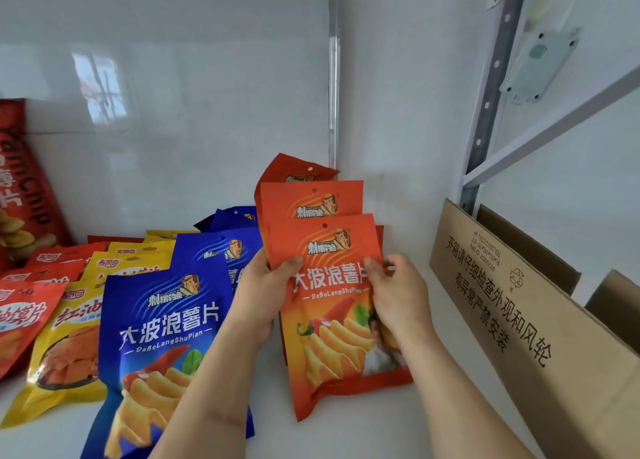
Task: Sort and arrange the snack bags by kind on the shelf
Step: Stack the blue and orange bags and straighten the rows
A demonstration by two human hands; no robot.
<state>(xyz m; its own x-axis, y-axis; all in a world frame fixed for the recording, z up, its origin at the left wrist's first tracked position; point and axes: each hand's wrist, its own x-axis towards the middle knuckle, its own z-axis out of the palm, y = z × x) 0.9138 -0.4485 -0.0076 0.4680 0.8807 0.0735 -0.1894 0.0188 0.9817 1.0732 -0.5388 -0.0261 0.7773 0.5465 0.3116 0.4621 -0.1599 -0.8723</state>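
Note:
An orange snack bag is held over the white shelf, at the front of a row of like orange bags. My left hand grips its left edge, thumb on the front. My right hand pinches its right edge. To the left lie overlapping blue bags, then yellow bags, then red-orange bags at the far left edge.
A tall red chip bag leans against the glossy white back wall at the left. An open cardboard box stands at the right, beside the shelf's grey metal upright.

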